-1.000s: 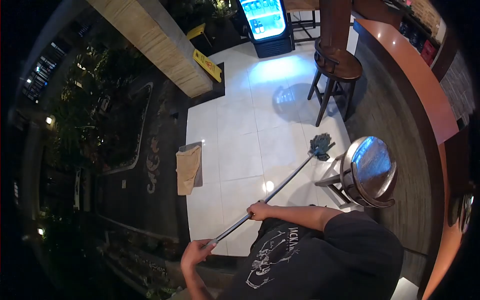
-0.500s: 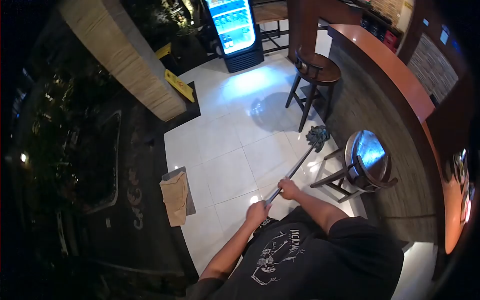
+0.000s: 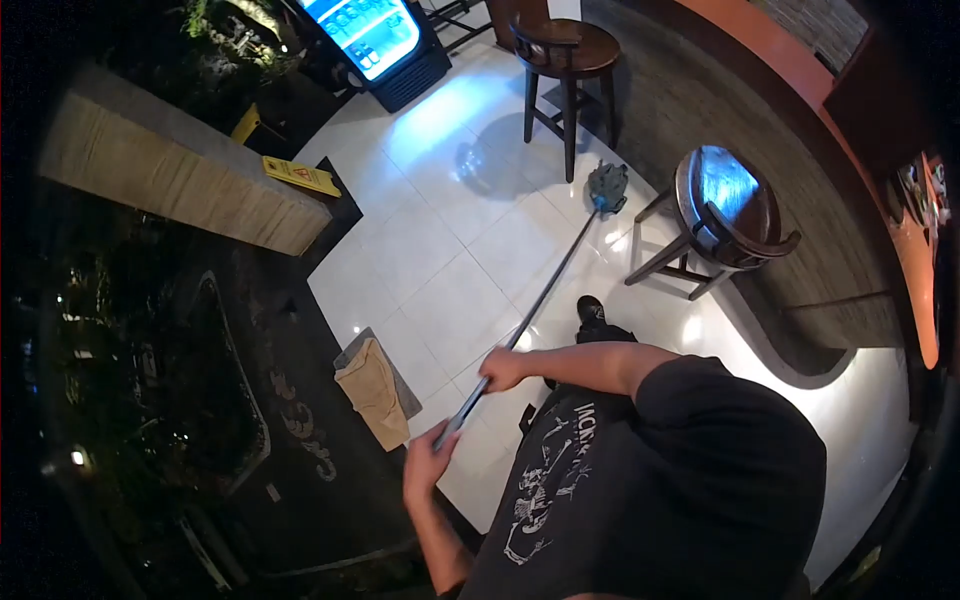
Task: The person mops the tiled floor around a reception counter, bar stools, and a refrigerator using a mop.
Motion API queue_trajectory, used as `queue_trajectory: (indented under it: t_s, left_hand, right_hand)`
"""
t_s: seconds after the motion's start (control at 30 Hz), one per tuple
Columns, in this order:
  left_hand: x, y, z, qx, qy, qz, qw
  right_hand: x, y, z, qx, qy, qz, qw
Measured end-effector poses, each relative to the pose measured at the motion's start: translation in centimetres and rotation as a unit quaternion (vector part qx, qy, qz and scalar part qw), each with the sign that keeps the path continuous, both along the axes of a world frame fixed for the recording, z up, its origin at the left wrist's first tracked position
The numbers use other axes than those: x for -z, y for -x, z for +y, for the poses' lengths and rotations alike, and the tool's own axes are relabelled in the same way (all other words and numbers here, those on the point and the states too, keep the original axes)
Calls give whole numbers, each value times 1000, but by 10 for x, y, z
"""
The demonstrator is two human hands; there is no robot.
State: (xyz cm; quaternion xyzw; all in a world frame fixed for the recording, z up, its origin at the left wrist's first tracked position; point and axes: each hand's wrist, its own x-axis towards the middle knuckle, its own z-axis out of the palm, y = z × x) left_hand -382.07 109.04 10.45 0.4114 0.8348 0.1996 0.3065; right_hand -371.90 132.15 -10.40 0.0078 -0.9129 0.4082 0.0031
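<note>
Pale tiles (image 3: 430, 270), dim likely garden (image 3: 110, 330); right hand (image 3: 503, 369), left hand (image 3: 428, 460) grip mop (image 3: 608, 188).

Person wore a black T-shirt (image 3: 710, 480), loose and softly creased. Right sleeve (image 3: 685, 395) was short, plain, ending above the elbow. Pale lettering (image 3: 584, 425) on the front began "JACK"; remaining letters too small to read surely. Beside it, a whitish line print (image 3: 540, 500) showed skeleton-like figures, thin-limbed, ribs drawn in. Right hand (image 3: 503, 369) and left hand (image 3: 428, 460) were bare, as were both forearms. Lower down: dark trousers (image 3: 608, 335), partly hidden, and a black shoe (image 3: 590, 308) with small pale marks.
</note>
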Motion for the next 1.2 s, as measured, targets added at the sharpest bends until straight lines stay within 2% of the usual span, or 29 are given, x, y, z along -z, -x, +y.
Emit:
queue_trajectory:
  t_s: [0.03, 0.17, 0.3, 0.4, 0.47, 0.53, 0.67, 0.77, 0.87, 0.9, 1.0, 1.07, 1.13, 1.2]
  left_hand:
    - [-56, -10, 8, -45, 51, -5, 998]
    - [-79, -9, -11, -91, 81, 24, 992]
    - [-62, -12, 7, -83, 82, 68, 991]
    - [-36, -22, 44, -60, 94, 69, 991]
    - [-1, -28, 73, -24, 76, 93, 993]
    - [38, -37, 106, 20, -20, 80, 996]
    - [65, -81, 192, 83, -5, 22, 996]
    - [87, -101, 232, 97, 18, 9, 995]
    - [103, -95, 234, 117, -35, 8, 992]
    - [94, -87, 232, 105, -13, -10, 994]
    - [77, -48, 196, 72, -56, -38, 995]
    - [22, -24, 171, 7, 16, -49, 999]
    - [4, 6, 123, -23, 4, -63, 998]
    - [-39, 14, 93, -69, 45, -49, 995]
  right_hand:
    - [-15, 13, -15, -27, 34, -2, 999]
    - [-41, 33, -38, -139, 108, -56, 983]
    - [-20, 31, -26, -119, 63, -58, 989]
    - [-8, 14, 20, -88, 40, -56, 994]
    - [13, -2, 56, -30, 11, -53, 998]
    - [31, -25, 100, 22, -28, -33, 999]
    - [52, -80, 174, 119, -120, -82, 982]
    - [71, -112, 206, 191, -76, -71, 976]
    - [34, -116, 209, 200, -137, -154, 958]
    - [31, -102, 205, 185, -177, -165, 953]
    - [2, -59, 183, 131, -135, -215, 958]
    - [11, -20, 157, 43, -83, -146, 985]
    - [-11, 8, 118, 13, -28, -135, 990]
    - [-33, 30, 86, -69, 30, -99, 992]
